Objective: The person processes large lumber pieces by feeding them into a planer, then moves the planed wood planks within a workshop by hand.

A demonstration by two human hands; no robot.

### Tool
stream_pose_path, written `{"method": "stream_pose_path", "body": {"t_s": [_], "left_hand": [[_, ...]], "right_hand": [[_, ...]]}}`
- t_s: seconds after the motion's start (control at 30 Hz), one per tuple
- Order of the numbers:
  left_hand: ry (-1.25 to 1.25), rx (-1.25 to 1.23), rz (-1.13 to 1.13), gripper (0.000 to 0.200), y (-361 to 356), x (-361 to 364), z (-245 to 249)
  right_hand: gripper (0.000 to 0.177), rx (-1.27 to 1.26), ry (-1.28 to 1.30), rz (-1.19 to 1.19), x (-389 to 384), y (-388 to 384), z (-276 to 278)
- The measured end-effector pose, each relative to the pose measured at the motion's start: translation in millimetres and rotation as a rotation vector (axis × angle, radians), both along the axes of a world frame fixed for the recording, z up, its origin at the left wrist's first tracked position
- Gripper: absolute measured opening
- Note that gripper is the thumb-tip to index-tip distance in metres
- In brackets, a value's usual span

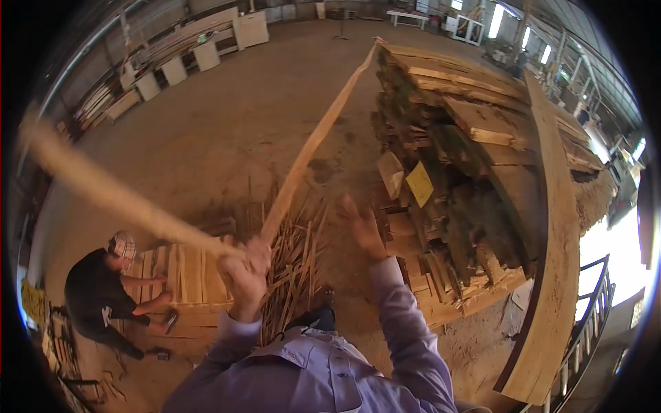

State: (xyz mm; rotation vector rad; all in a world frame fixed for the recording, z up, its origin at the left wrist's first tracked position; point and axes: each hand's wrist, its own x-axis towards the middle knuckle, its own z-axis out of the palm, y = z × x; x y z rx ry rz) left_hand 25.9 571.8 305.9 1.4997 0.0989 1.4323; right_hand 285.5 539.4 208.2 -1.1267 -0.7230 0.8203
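My left hand (246,272) is closed around the near ends of two long, thin wood strips. One strip (124,196) reaches up to the left and is blurred; the other strip (317,138) runs up and away towards the far corner of a lumber stack. My right hand (361,224) is open and empty, fingers spread, just left of the stack (475,199). A yellow paper tag (419,184) is on the stack's near side. Below my hands, many narrow wood scraps (296,268) lie on the floor.
A co-worker (100,292) in dark clothes bends over a low stack of boards (182,275) at the left. A long plank (554,255) lies along the right side of the big stack. Beyond it stands a black metal rack (592,323). Cabinets (175,71) line the far left.
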Motion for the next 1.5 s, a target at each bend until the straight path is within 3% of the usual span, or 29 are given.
{"method": "stream_pose_path", "body": {"t_s": [0.03, 0.1, 0.2, 0.23, 0.3, 0.37, 0.43, 0.47, 0.5, 0.57, 0.6, 0.63, 0.7, 0.77, 0.83, 0.87, 0.9, 0.93, 1.0, 1.03, 1.07, 1.13, 1.17, 1.23, 1.3, 1.33, 1.37, 1.43, 1.5], "left_hand": [[-0.053, 0.003, -0.011, 0.056, -6.8, -4.7, -1.9], [-0.151, 0.018, -0.052, 0.054, -21.0, -17.9, -6.7], [-0.15, -0.3, 0.192, 0.049, -34.6, -20.6, -18.3], [-0.149, -0.414, 0.142, 0.037, -39.7, -24.6, -21.1], [-0.229, -0.671, 0.066, 0.034, -27.6, -45.3, -106.9], [-0.265, -0.812, -0.207, 0.037, -14.4, -45.5, -155.6], [-0.201, -1.178, -0.435, 0.045, -11.9, -22.9, -181.3], [-0.144, -1.542, -0.418, 0.049, -6.3, -11.6, -195.5], [-0.062, -1.502, -0.571, 0.051, -2.1, -3.5, -208.7], [0.138, -1.439, -0.784, 0.052, 11.6, 7.0, -217.6], [0.274, -1.423, -0.854, 0.05, 16.7, 6.0, -218.8], [0.429, -1.333, -0.697, 0.047, 19.9, 9.5, -212.2], [0.736, -1.067, -0.405, 0.04, 36.2, 27.9, -179.8], [0.561, -0.625, -0.326, 0.034, 73.5, 35.0, -217.3], [0.686, -0.439, -0.128, 0.039, 112.8, 42.6, -171.8], [0.749, -0.354, -0.021, 0.044, 132.0, 46.4, -147.1], [0.825, -0.23, 0.123, 0.057, 152.1, 46.7, -122.4], [0.629, -0.142, 0.265, 0.063, 191.8, 53.8, -110.8], [0.336, 0.037, 0.501, 0.073, 252.8, 71.3, -69.0], [0.356, 0.088, 0.507, 0.071, 259.4, 74.2, -49.4], [0.373, 0.139, 0.514, 0.069, 265.6, 77.1, -28.7], [0.631, 0.134, 0.399, 0.056, 261.2, 78.9, -15.3], [0.773, 0.131, 0.35, 0.05, 258.4, 81.8, -18.7], [1.08, 0.096, 0.312, 0.037, 256.3, 96.8, -33.3], [0.986, 0.267, 0.486, 0.03, 220.8, 94.8, -28.3], [0.939, 0.266, 0.465, 0.03, 218.3, 97.0, -36.5], [0.894, 0.259, 0.445, 0.03, 215.1, 99.1, -46.6], [0.99, 0.213, 0.384, 0.033, 172.3, 101.5, -28.2], [1.162, 0.233, 0.15, 0.034, 145.3, 102.6, -30.2]], "right_hand": [[0.06, -0.003, 0.189, 0.038, -1.6, 26.3, 10.7], [0.066, 0.077, 0.335, 0.11, -6.4, 67.6, 38.3], [0.065, 0.264, 0.579, 0.23, -13.0, 101.9, 93.3], [0.062, 0.334, 0.657, 0.281, -14.5, 108.8, 107.0], [0.053, 0.201, 0.409, 0.053, -8.2, 143.3, 93.3], [0.043, 0.179, 0.141, -0.128, -7.7, 164.2, 78.8], [0.034, 0.242, -0.158, -0.246, -17.6, 163.9, 57.5], [0.032, 0.231, -0.262, -0.325, -16.2, 169.4, 41.7], [0.031, 0.213, -0.367, -0.39, -11.6, 171.8, 25.4], [0.031, 0.019, -0.773, -0.465, 4.9, 137.1, 45.3], [0.031, -0.022, -0.78, -0.414, 13.4, 122.3, 46.6], [0.031, -0.048, -0.79, -0.381, 28.4, 114.1, 46.1], [0.028, -0.064, -1.163, -0.417, 71.3, 92.5, 23.5], [0.027, -0.147, -1.242, -0.353, 73.1, 54.3, 24.2], [0.025, 0.083, -1.478, -0.376, 83.7, 25.9, 13.5], [0.021, -0.107, -1.484, -0.345, 80.9, 12.1, 7.3], [0.016, -0.015, -1.735, -0.42, 82.9, -0.1, -0.2], [0.014, -0.09, -1.357, -0.351, 64.6, -21.4, -7.2], [0.012, -0.06, -1.287, -0.301, 51.7, -46.4, -20.0], [0.012, 0.02, -1.578, -0.343, 53.2, -51.9, -26.3], [0.012, 0.058, -1.503, -0.357, 45.8, -53.6, -24.3], [0.013, 0.116, -1.342, -0.38, 15.2, -63.3, -17.0], [0.012, -0.018, -1.262, -0.281, 10.8, -73.2, -26.1], [0.012, -0.085, -1.108, -0.313, 4.3, -80.1, -43.5], [0.021, -0.039, -0.855, -0.318, -5.6, -70.5, -44.4], [0.028, -0.112, -0.818, -0.371, -2.6, -64.9, -66.8], [0.029, -0.101, -0.705, -0.28, -4.8, -58.8, -62.2], [0.034, -0.06, -0.552, -0.173, -14.0, -43.0, -49.1], [0.044, 0.017, -0.464, -0.164, -23.3, -17.4, -41.8]]}}
